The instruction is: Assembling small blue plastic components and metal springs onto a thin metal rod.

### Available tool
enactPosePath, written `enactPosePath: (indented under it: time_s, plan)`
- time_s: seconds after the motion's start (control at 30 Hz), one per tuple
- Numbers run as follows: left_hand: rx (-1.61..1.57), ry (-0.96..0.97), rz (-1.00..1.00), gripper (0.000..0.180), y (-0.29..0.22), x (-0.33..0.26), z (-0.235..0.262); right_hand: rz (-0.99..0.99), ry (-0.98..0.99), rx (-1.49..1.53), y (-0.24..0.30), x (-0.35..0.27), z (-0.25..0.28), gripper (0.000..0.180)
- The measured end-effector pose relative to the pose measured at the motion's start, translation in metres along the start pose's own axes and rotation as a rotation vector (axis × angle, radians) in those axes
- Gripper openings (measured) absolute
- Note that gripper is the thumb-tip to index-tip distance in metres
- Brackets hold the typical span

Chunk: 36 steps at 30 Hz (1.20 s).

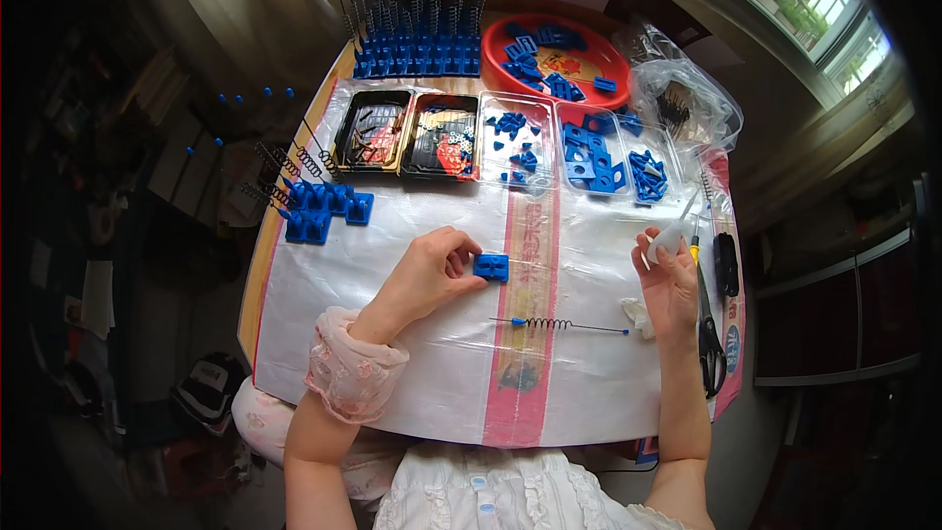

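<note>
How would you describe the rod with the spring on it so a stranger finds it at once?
Start at the white plastic sheet covering the table, then look between the two hands. The thin metal rod lies flat there, alone, a coiled spring around its middle and a blue tip at each end.

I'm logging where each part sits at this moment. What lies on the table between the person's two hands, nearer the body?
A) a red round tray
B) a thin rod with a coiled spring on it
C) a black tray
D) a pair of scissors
B: the thin rod with a spring lies flat on the plastic-covered table, between the left hand, which holds a small blue block, and the right hand.
</note>
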<state>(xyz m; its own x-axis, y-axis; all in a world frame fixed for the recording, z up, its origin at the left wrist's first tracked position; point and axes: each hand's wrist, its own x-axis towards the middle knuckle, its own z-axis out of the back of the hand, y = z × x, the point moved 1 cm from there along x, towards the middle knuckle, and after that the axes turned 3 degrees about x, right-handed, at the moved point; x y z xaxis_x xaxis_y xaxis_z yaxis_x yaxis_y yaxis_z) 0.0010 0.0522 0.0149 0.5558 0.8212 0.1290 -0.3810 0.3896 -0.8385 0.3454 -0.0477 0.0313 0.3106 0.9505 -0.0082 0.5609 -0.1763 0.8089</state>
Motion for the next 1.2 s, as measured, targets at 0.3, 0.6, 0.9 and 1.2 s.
enactPosePath:
  time_s: [0.3,0.6,0.9,1.2]
  plan:
    - [-0.004,-0.004,0.053,0.035,-0.013,0.0,0.016,0.152,-0.025,-0.292,0.004,0.009,0.014,0.026]
    - [0.224,0.107,-0.128,0.012,-0.068,-0.026,-0.004,0.21,-0.118,-0.665,-0.009,0.008,0.006,0.028]
    - [0.441,0.197,-0.111,0.012,-0.064,-0.03,-0.032,0.283,-0.114,-1.011,-0.022,0.009,0.005,0.026]
    - [0.399,0.236,-0.127,0.009,-0.061,-0.027,-0.033,0.286,-0.103,-1.154,-0.025,0.009,0.001,0.024]
